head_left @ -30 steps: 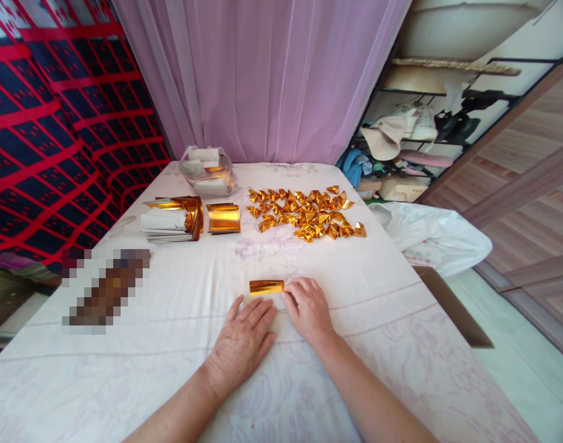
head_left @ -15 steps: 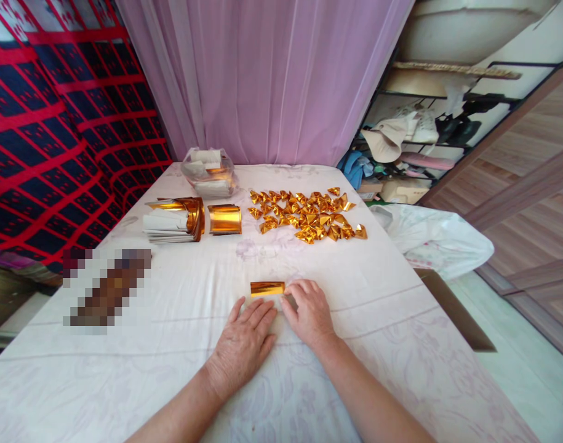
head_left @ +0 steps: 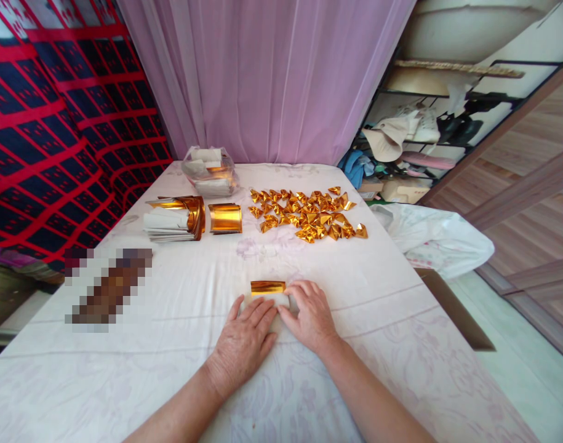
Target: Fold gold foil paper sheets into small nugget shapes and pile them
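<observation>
now we press our left hand (head_left: 244,337) flat and open on the white tablecloth (head_left: 170,344), fingertips just below the gold foil strip (head_left: 267,287). our right hand (head_left: 310,315) lies beside it, fingers curled loosely at the strip's right end, touching it, gripping nothing. folded gold pieces (head_left: 307,215) lie farther back.

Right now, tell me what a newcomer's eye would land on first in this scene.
First the scatter of small folded gold pieces at the far middle of the white-covered table, bright against the cloth. Next, close to the camera, the left hand lying flat and the right hand with its fingers at a gold foil strip. To the far left sit a stack of gold-and-white sheets and a curled gold sheet.
</observation>
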The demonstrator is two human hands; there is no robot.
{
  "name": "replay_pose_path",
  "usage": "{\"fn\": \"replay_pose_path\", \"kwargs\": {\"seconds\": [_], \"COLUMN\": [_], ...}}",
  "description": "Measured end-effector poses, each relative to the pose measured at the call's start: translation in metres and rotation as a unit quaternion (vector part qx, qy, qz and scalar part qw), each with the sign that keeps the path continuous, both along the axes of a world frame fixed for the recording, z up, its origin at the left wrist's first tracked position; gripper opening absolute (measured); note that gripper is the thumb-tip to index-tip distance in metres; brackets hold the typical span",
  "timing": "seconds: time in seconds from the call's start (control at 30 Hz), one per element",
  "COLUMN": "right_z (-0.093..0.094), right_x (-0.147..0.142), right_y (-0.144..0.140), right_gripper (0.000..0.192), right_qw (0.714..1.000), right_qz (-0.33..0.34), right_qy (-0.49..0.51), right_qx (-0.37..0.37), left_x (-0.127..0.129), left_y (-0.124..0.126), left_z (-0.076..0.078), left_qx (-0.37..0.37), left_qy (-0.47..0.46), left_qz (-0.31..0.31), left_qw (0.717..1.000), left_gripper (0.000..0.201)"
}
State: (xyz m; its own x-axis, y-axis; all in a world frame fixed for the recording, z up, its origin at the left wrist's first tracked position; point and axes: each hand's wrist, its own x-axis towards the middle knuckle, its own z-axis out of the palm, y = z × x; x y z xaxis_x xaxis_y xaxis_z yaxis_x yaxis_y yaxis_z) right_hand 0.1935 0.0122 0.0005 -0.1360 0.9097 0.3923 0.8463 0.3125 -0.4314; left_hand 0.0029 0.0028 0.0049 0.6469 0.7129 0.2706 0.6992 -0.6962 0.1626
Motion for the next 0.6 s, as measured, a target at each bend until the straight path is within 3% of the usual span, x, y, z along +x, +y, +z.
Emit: {"fn": "replay_pose_path", "kwargs": {"seconds": [0.23, 0.4, 0.6], "right_z": [0.001, -0.001, -0.001], "right_x": [0.000, 0.014, 0.024], "right_y": [0.001, 0.003, 0.006], "right_gripper": [0.019, 0.019, 0.018], "right_qw": [1.000, 0.998, 0.996], "right_qz": [-0.003, 0.042, 0.079], "right_qy": [-0.005, 0.011, 0.041], "right_qx": [-0.022, -0.037, 0.008], "left_x": [-0.001, -0.001, -0.001], "left_y": [0.000, 0.000, 0.000], "left_z": [0.001, 0.001, 0.001], "left_qx": [-0.002, -0.007, -0.012], "left_qy": [0.017, 0.026, 0.030], "left_qz": [0.000, -0.001, 0.000], "left_qw": [1.000, 1.000, 0.999], "left_gripper": [0.038, 0.038, 0.038]}}
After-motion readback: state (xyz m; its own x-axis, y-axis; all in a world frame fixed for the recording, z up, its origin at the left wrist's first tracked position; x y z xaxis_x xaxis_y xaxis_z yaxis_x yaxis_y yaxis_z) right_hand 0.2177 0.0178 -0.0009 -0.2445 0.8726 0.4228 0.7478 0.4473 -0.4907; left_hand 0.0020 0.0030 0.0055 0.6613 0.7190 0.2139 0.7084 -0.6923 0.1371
